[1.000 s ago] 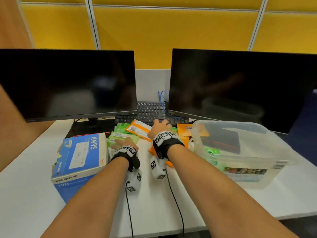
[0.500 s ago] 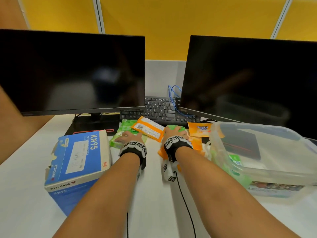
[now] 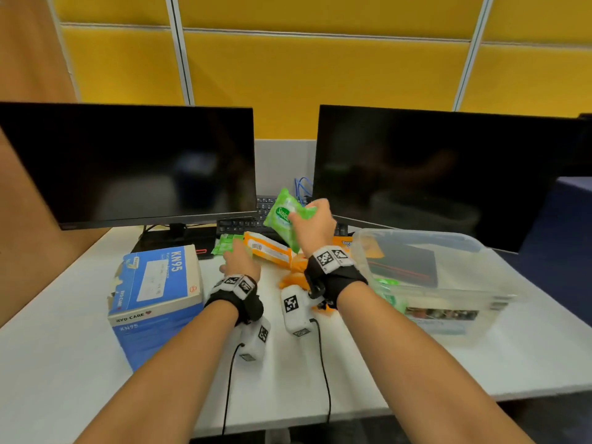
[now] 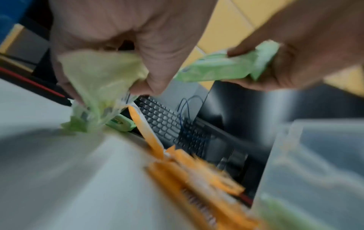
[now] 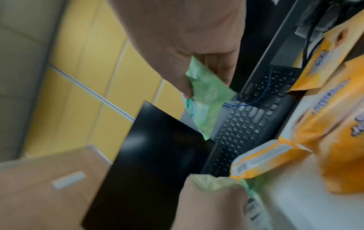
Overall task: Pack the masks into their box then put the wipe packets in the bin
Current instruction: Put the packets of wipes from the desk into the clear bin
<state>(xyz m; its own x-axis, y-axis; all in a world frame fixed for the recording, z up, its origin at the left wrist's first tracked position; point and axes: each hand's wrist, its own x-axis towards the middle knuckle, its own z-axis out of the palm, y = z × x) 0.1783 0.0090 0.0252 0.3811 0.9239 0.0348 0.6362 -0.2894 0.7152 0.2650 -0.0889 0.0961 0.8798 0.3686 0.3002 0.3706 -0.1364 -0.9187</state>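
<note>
My right hand [image 3: 312, 224] pinches a green wipe packet [image 3: 286, 216] and holds it up above the keyboard; the right wrist view shows its end between thumb and fingers [image 5: 206, 99]. My left hand [image 3: 238, 259] stays low on the desk, fingers curled round a second, paler green wipe packet [image 4: 102, 80]. Orange wipe packets [image 3: 269, 249] lie between the hands. The blue KN95 mask box [image 3: 157, 283] stands closed to the left of my left hand. A clear plastic bin [image 3: 416, 232] sits to the right, with green packets inside.
Two dark monitors [image 3: 128, 161] [image 3: 448, 174] stand behind the work area, with a black keyboard [image 3: 243, 224] and blue cables [image 3: 302, 187] between them. Another green packet [image 3: 224, 245] lies by the left monitor's base. White desk [image 3: 96, 395] stretches toward me.
My right hand has lifted a green wipe packet off the pile, up over the keyboard. My left hand has closed round another green packet on the desk.
</note>
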